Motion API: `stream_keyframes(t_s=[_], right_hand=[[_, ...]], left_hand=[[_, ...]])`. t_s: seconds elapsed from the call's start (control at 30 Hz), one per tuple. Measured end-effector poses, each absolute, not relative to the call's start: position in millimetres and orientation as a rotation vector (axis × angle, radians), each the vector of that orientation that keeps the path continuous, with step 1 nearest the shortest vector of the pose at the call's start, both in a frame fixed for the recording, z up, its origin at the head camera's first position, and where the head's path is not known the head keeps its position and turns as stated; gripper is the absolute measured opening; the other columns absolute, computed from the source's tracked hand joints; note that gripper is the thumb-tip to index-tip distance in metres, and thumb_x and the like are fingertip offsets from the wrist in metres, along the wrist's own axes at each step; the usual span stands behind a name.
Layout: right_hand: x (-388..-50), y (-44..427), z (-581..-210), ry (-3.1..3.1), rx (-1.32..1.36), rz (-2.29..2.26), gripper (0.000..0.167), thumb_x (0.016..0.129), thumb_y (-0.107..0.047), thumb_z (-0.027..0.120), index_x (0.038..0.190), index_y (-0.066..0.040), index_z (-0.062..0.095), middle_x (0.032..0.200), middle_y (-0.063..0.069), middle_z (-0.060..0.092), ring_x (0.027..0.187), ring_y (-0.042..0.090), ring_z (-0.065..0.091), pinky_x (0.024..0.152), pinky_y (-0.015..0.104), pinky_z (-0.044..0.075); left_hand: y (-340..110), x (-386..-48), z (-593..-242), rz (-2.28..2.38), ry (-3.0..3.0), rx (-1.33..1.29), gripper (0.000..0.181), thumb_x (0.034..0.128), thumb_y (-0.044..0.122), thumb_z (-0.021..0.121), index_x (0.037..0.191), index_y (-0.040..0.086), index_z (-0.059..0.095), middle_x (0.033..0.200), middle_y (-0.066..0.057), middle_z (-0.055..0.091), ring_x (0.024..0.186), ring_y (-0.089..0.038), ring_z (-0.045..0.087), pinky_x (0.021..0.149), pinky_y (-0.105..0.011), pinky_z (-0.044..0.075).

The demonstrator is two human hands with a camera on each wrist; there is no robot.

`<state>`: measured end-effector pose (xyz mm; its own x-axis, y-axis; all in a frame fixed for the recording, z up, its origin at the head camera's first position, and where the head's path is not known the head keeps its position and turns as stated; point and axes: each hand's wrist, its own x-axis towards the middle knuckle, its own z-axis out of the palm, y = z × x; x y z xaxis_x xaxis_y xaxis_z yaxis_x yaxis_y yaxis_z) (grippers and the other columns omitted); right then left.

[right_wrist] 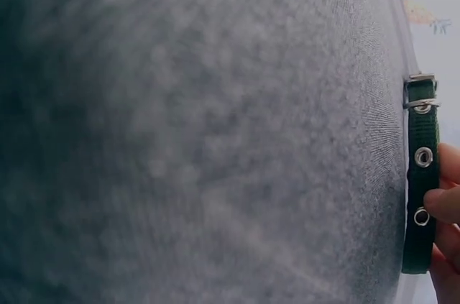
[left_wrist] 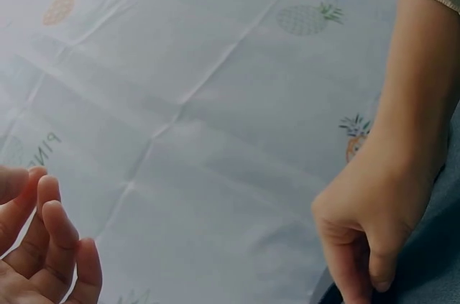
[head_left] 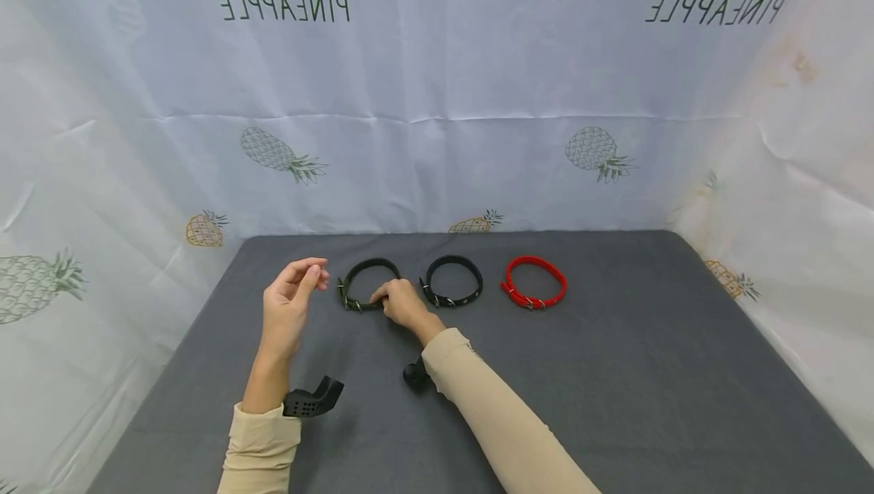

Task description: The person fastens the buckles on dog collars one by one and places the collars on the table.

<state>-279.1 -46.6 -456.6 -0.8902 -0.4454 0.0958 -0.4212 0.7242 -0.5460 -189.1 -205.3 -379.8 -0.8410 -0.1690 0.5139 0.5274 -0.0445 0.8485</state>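
Observation:
A dark green buckled collar [head_left: 353, 304] with metal eyelets lies as a ring on the grey table, leftmost of three. My right hand [head_left: 404, 303] pinches its near right side; in the right wrist view, the thumb rests on the green band [right_wrist: 422, 185] by an eyelet, with the other fingers behind it. My left hand [head_left: 290, 297] is raised left of that collar, fingers loosely bent and holding nothing. A black collar [head_left: 467, 300] lies just beyond the right hand. Farther right is a red collar [head_left: 554, 298]. The left wrist view shows both hands.
Each wrist wears a black camera mount [head_left: 314, 399]. The grey table [head_left: 649, 372] reaches back to a white curtain [head_left: 437, 77] printed with pineapples, which also hangs on both sides.

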Motion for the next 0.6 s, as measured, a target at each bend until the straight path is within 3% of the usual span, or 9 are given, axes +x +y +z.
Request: stream_keyframes(t_s=[0.23, 0.3, 0.37, 0.43, 0.5, 0.6], right_hand=[[-280.7, -43.1, -456.3, 2.857, -0.687, -0.890, 0.033, 0.094, 0.004, 0.051, 0.104, -0.016, 0.077, 0.114, 0.007, 0.072, 0.082, 0.015, 0.061, 0.060, 0.019, 0.037], [-281.3, -41.9, -456.2, 2.863, -0.691, -0.883, 0.033, 0.094, 0.003, 0.052, 0.104, -0.015, 0.077, 0.114, 0.007, 0.072, 0.088, 0.018, 0.064, 0.064, 0.021, 0.041], [-281.8, -40.7, -456.5, 2.871, -0.711, -0.871, 0.031, 0.095, 0.002, 0.052, 0.104, -0.015, 0.076, 0.114, 0.007, 0.072, 0.097, 0.021, 0.066, 0.075, 0.022, 0.048], [-282.5, -38.9, -456.7, 2.863, -0.759, -0.889, 0.027, 0.095, 0.000, 0.053, 0.107, -0.012, 0.075, 0.113, 0.008, 0.072, 0.105, 0.023, 0.066, 0.096, 0.026, 0.049], [-283.2, -36.1, -455.6, 2.854, -0.826, -0.927, 0.024, 0.095, -0.002, 0.055, 0.109, -0.009, 0.073, 0.112, 0.008, 0.072, 0.109, 0.023, 0.066, 0.113, 0.030, 0.040], [-284.1, -27.6, -449.5, 2.825, -0.935, -1.026, 0.023, 0.096, -0.006, 0.056, 0.114, -0.005, 0.070, 0.113, 0.011, 0.071, 0.108, 0.024, 0.066, 0.120, 0.035, 0.031]], left_hand=[[-203.2, -188.4, -381.0, -1.945, -1.765, -0.340, 0.021, 0.0981, 0.003, 0.052, 0.097, 0.016, 0.068, 0.081, 0.005, 0.065, 0.073, -0.006, 0.059, 0.074, -0.015, 0.051], [-202.6, -188.2, -380.4, -1.946, -1.764, -0.334, 0.021, 0.0981, 0.003, 0.052, 0.097, 0.015, 0.068, 0.081, 0.006, 0.065, 0.073, -0.006, 0.059, 0.074, -0.015, 0.051], [-202.1, -188.1, -379.5, -1.947, -1.760, -0.337, 0.021, 0.0981, 0.003, 0.051, 0.097, 0.015, 0.068, 0.081, 0.006, 0.065, 0.073, -0.006, 0.059, 0.074, -0.015, 0.051], [-201.8, -188.5, -378.9, -1.946, -1.762, -0.339, 0.021, 0.0982, 0.003, 0.051, 0.097, 0.015, 0.069, 0.081, 0.007, 0.065, 0.073, -0.006, 0.059, 0.074, -0.015, 0.051], [-201.4, -189.4, -378.5, -1.943, -1.770, -0.340, 0.023, 0.0984, 0.003, 0.051, 0.097, 0.017, 0.069, 0.082, 0.008, 0.066, 0.074, -0.005, 0.059, 0.075, -0.014, 0.051], [-199.8, -192.3, -379.2, -1.928, -1.785, -0.331, 0.021, 0.0984, 0.003, 0.051, 0.098, 0.013, 0.069, 0.082, 0.010, 0.066, 0.075, -0.003, 0.059, 0.076, -0.014, 0.050]])
